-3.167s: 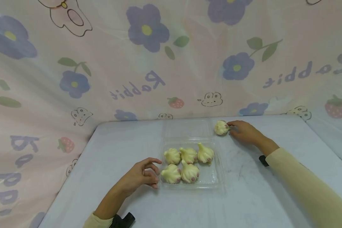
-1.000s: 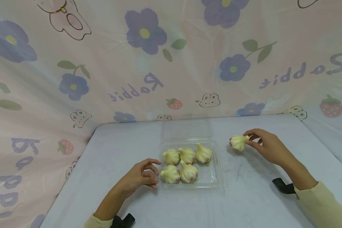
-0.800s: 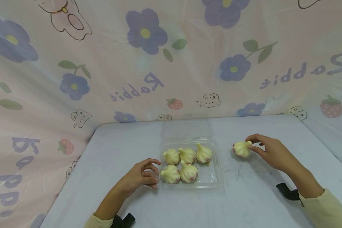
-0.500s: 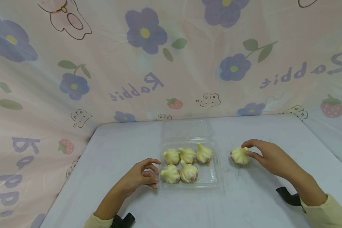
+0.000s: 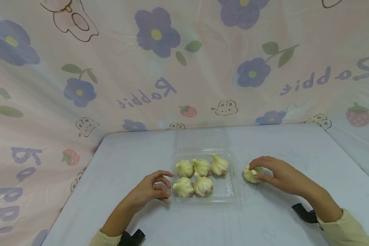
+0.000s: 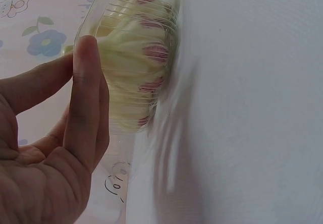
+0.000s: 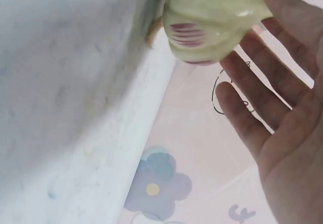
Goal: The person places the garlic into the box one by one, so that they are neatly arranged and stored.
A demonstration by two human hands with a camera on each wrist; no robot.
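Note:
My right hand (image 5: pixel 278 174) pinches a pale garlic bulb (image 5: pixel 249 175) by its stem, just right of a clear plastic box. In the right wrist view, this bulb (image 7: pixel 207 22) has purple streaks, and the thumb (image 7: pixel 290 7) lies against its stem while the other fingers spread below. The clear box (image 5: pixel 229 194) lies with its lid folded back and holds several garlic bulbs in two rows; the front right spot in it is bare. At the box's left side rests my left hand (image 5: pixel 150 189), its relaxed fingertips (image 6: pixel 87 50) right at the rim in the left wrist view.
The box's clear lid (image 5: pixel 201 139) lies flat toward the back of the white table (image 5: pixel 135 150). Behind and to the left hangs a printed cloth (image 5: pixel 117 61) with flowers and rabbits, meeting the table's edges.
My right hand has brought the garlic bulb from beside the lid at the back, first right and forward, then left toward the box. The left hand has stayed at the box's side.

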